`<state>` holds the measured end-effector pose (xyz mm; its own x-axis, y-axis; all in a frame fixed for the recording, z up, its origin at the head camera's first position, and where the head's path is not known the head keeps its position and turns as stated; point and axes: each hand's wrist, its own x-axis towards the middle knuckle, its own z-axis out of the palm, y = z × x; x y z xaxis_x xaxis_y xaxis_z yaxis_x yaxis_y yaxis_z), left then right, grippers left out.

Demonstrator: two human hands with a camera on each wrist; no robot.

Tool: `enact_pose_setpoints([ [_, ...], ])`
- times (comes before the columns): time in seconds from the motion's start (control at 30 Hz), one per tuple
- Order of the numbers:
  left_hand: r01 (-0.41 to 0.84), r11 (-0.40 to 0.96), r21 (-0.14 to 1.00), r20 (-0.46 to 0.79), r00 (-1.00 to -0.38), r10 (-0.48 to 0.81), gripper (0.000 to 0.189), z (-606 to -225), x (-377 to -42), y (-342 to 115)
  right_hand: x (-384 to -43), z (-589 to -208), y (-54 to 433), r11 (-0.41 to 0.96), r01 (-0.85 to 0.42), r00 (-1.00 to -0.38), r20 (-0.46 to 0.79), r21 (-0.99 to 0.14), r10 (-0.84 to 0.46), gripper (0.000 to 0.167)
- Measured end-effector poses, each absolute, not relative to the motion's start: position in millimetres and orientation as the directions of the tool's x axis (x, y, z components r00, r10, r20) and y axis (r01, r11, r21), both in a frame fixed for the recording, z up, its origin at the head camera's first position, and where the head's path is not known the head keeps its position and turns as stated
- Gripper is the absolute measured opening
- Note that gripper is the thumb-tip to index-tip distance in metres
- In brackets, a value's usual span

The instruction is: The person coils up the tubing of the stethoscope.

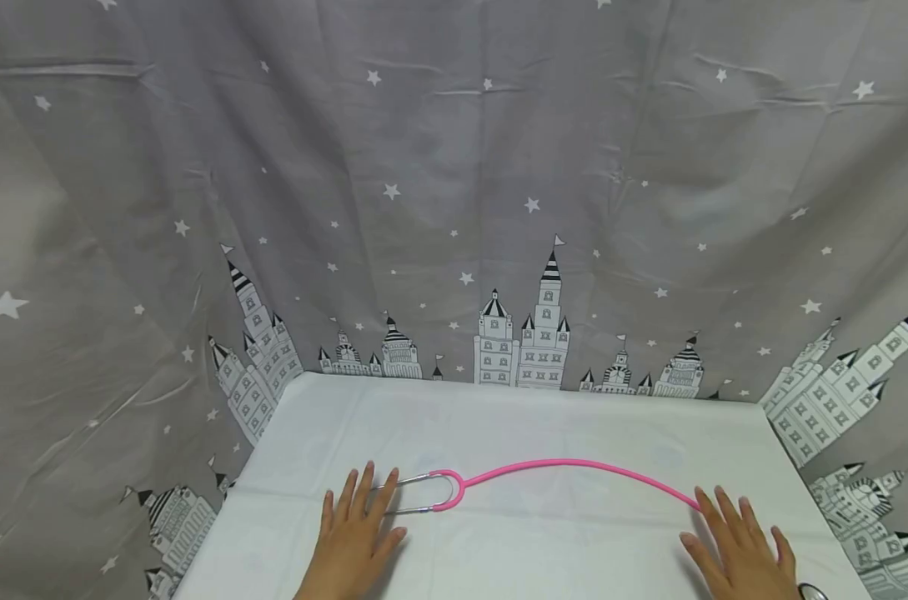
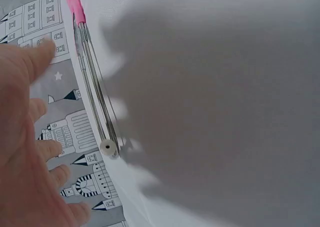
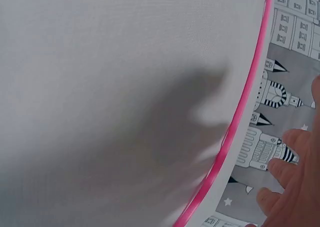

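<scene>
Pink stethoscope [image 1: 566, 462] lay stretched out, not yet lifted; left hand [image 1: 351, 537], right hand [image 1: 742, 550] hovered above, both grasping nothing

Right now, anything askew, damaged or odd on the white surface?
Nothing stands out. The pink stethoscope tube runs in a smooth arc across the white surface, no kink or break visible. The part behind the right hand is hidden.
</scene>
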<state>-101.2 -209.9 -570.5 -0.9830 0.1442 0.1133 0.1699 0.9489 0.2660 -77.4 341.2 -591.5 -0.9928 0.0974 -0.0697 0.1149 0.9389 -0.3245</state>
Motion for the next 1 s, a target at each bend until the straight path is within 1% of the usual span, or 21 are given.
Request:
enact_pose_setpoints([
  [0.13,0.182,0.946,0.267,0.081,-0.983,0.166,0.078,-569,-102,-207,-80,-588,330,0.941,0.041,-0.999,0.0,-0.336,0.044,0.079],
  [0.33,0.223,0.937,0.267,0.084,-0.975,0.208,0.077,-567,-107,-201,-90,-580,302,0.924,-0.138,-0.985,0.145,-0.357,-0.091,0.056],
  [0.43,0.235,0.931,0.279,0.085,-0.972,0.22,0.071,-566,-109,-199,-97,-577,283,0.912,-0.22,-0.964,0.222,-0.346,-0.148,0.048],
  [0.5,0.239,0.926,0.292,0.079,-0.971,0.226,0.065,-564,-111,-197,-102,-575,270,0.904,-0.264,-0.951,0.248,-0.336,-0.186,0.044],
  [0.63,0.246,0.922,0.298,0.058,-0.969,0.24,0.056,-561,-116,-192,-116,-571,242,0.882,-0.313,-0.946,0.195,-0.353,-0.258,0.041],
  [0.8,0.243,0.937,0.252,0.07,-0.97,0.233,0.057,-563,-124,-189,-137,-567,210,0.837,-0.388,-0.922,0.156,-0.387,-0.355,0.035],
  [1.0,0.257,0.939,0.23,0.127,-0.964,0.233,0.057,-568,-129,-187,-165,-558,179,0.784,-0.373,-0.917,0.07,-0.496,-0.392,0.029],
])
